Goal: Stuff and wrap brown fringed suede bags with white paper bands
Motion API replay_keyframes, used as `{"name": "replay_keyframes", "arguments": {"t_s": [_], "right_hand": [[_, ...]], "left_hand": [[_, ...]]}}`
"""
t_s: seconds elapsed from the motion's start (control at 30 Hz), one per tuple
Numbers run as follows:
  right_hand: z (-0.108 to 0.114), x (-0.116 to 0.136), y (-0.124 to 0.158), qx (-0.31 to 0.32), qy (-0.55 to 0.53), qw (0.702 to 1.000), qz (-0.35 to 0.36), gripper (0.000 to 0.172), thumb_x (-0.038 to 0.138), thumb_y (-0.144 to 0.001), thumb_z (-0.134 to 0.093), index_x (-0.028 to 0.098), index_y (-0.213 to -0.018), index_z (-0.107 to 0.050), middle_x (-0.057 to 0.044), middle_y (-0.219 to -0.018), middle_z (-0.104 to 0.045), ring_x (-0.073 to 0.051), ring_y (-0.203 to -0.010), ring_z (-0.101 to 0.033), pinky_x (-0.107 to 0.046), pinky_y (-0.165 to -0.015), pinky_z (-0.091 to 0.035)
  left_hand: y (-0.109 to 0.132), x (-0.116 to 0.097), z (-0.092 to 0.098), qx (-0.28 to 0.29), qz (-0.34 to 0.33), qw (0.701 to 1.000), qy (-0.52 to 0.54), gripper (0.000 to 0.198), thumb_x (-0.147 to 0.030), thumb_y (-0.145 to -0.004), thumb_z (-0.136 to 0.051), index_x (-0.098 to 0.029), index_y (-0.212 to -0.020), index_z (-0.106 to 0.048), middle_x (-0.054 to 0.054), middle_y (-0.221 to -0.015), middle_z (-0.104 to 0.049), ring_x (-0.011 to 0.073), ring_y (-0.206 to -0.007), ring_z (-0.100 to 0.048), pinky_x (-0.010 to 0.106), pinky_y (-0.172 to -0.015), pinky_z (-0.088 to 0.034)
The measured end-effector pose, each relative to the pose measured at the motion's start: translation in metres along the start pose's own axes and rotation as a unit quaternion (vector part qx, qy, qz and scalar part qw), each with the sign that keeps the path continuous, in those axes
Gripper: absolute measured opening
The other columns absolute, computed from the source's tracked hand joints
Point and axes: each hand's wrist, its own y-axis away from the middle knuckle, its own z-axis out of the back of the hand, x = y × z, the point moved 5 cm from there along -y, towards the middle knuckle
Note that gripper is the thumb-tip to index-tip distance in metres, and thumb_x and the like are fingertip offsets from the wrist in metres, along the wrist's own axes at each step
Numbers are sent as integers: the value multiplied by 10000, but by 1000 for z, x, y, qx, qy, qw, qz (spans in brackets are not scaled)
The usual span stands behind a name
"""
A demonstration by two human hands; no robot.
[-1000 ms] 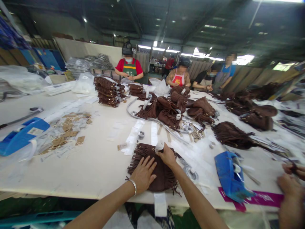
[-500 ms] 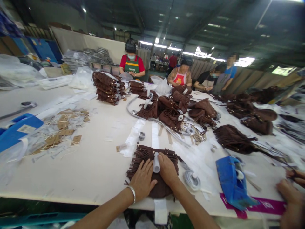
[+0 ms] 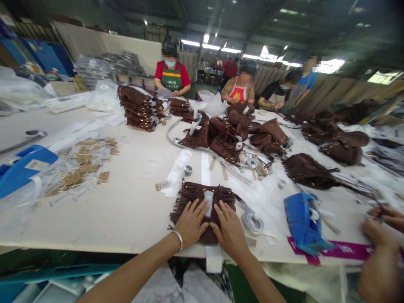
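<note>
A dark brown fringed suede bag (image 3: 193, 194) lies flat at the near edge of the white table (image 3: 126, 210). My left hand (image 3: 190, 223), with a silver bracelet on the wrist, rests flat on the bag's left half, fingers spread. My right hand (image 3: 231, 229) lies flat on its right half, fingers stretched out. Between my hands a small white strip (image 3: 208, 201) sits on the bag's middle.
A blue plastic tray (image 3: 302, 223) and a coil of white tape (image 3: 252, 221) lie to the right. Another person's hands (image 3: 381, 235) work at the far right. More brown fringed bags (image 3: 227, 139), stacked bags (image 3: 137, 107), paper tags (image 3: 82, 164) and seated workers (image 3: 172, 75) fill the table beyond.
My right hand brought the white strip from the bag's top edge down onto its middle, let it go, and flattened beside it. My left hand stayed on the bag.
</note>
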Motion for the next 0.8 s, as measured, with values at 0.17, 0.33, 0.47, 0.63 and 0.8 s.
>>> {"name": "replay_keyframes", "arguments": {"t_s": [0.17, 0.33, 0.47, 0.63, 0.8], "right_hand": [[-2, -10, 42, 27, -64, 998, 4, 763, 461, -888, -564, 205, -1520, -221, -133, -1599, -110, -339, -1462, -96, -529, -1105, -331], [-18, -27, 33, 37, -84, 996, 22, 747, 263, -833, -623, 229, -1498, -283, -126, -1576, -212, -314, -1452, -163, -497, -1118, -337], [-25, -43, 17, 30, -105, 994, 21, 719, 20, -768, -461, 219, -1453, -371, -115, -1527, -320, -253, -1424, -258, -455, -1128, -339], [-12, -40, 10, 3, -110, 994, 29, 744, -21, -740, -385, 177, -1456, -353, -131, -1519, -318, -243, -1427, -241, -480, -1134, -324], [9, -15, 56, -101, -77, 985, -114, 474, 151, -912, -448, 140, -1384, -407, -170, -1381, -463, -260, -1332, -386, -459, -1076, -396]], "left_hand": [[-2, -1, -4, 3, 7, 1000, -23, 630, -405, -947, -433, -260, -1515, -204, 8, -1610, -108, 305, -1454, -156, 534, -1167, -189], [-4, 0, -1, 19, 13, 1000, -19, 645, -447, -956, -403, -255, -1525, -165, 17, -1612, -88, 311, -1458, -138, 541, -1163, -193], [-3, 0, 4, 46, -2, 999, 11, 690, -603, -947, -295, -273, -1530, -127, 34, -1615, -60, 328, -1464, -98, 563, -1159, -166], [-5, 0, 3, 99, -13, 995, 4, 1002, -827, -771, -373, -235, -1535, -104, 106, -1611, 18, 412, -1453, 16, 631, -1136, -94], [-6, 0, -7, 125, -16, 991, -40, 1269, -840, -578, -610, -200, -1536, -78, 143, -1601, 79, 459, -1433, 84, 649, -1127, -48]]}}
